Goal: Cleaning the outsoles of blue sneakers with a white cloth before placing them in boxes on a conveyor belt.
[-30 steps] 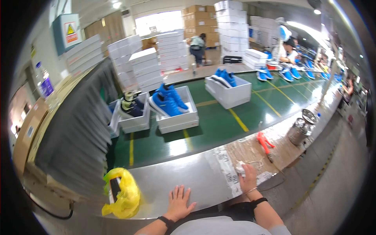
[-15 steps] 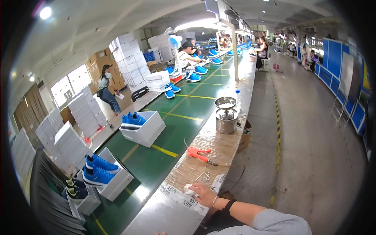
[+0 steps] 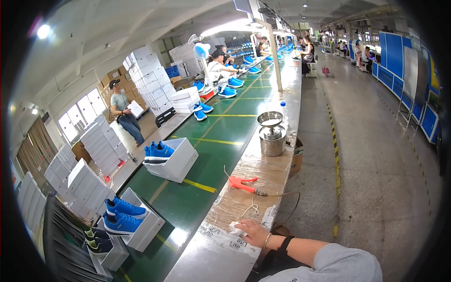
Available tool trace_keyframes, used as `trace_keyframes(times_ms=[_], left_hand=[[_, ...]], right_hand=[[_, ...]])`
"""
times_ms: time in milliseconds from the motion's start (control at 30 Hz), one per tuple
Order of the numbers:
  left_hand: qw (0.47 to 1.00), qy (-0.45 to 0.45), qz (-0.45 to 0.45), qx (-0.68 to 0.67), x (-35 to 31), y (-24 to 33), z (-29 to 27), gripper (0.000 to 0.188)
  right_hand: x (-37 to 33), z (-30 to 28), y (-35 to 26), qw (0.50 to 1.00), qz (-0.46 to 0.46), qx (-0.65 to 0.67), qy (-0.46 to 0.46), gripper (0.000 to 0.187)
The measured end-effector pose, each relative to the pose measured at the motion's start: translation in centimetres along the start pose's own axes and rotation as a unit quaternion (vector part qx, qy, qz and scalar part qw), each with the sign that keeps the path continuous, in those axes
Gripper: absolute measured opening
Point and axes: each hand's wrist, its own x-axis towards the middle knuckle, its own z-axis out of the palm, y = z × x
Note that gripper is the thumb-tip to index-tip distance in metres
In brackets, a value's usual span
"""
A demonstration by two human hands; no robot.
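Observation:
My right hand (image 3: 252, 233) rests on the near end of the side ledge, its fingers closed over a crumpled white cloth or tissue (image 3: 236, 229); which of the two I cannot tell. Just beyond it lies a loop of pale string (image 3: 252, 207), then a red air blow gun (image 3: 242, 183) with its hose. To the left on the green conveyor belt (image 3: 206, 162), an open white shoebox (image 3: 178, 162) carries blue sneakers (image 3: 159, 150). Another open box (image 3: 149, 230) at the near left holds more blue sneakers (image 3: 123, 216). My left hand is out of sight.
A metal pot with a dish on top (image 3: 272, 136) and a bottle (image 3: 283, 107) stand farther along the ledge. Dark shoes sit in a box (image 3: 112, 256) beside black strip curtains (image 3: 66, 235). White box stacks (image 3: 101, 145) and a person (image 3: 123, 113) are beyond the belt.
The view has shifted slightly. The person across the belt has turned and stands more upright, holding a white sheet. My right hand stays on the white cloth or tissue.

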Motion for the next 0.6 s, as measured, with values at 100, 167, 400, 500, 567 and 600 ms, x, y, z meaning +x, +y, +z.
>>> trace_keyframes(times_ms=[100, 167, 400, 500, 567, 600], left_hand=[[1.0, 0.003, -0.002, -0.004, -0.2, -0.2, 0.3, 0.074], [0.999, 0.026, 0.002, -0.019, -0.3, -0.4, 0.8, 0.074], [0.998, -0.022, -0.015, -0.052, -0.5, 0.9, -1.1, 0.074], [0.998, -0.007, -0.009, -0.064, -0.7, 1.3, -1.9, 0.075], [0.998, 0.017, -0.008, -0.06, -0.2, 1.5, -2.2, 0.066], [0.997, 0.036, -0.001, -0.074, -0.2, 1.2, -1.3, 0.071]], right_hand=[[0.0, 0.3, 0.1, 1.0, -0.003, 0.007, 0.0, 0.053], [0.0, 0.5, 0.2, 1.0, -0.005, 0.013, -0.004, 0.053], [-0.6, -0.5, 0.0, 1.0, -0.003, -0.011, 0.014, 0.06], [-0.9, -0.1, -0.2, 0.999, 0.009, -0.02, 0.031, 0.061], [-0.6, 0.5, 0.6, 0.999, 0.023, 0.006, 0.04, 0.06], [-0.3, 0.7, 1.0, 0.999, 0.029, 0.018, 0.036, 0.059]])
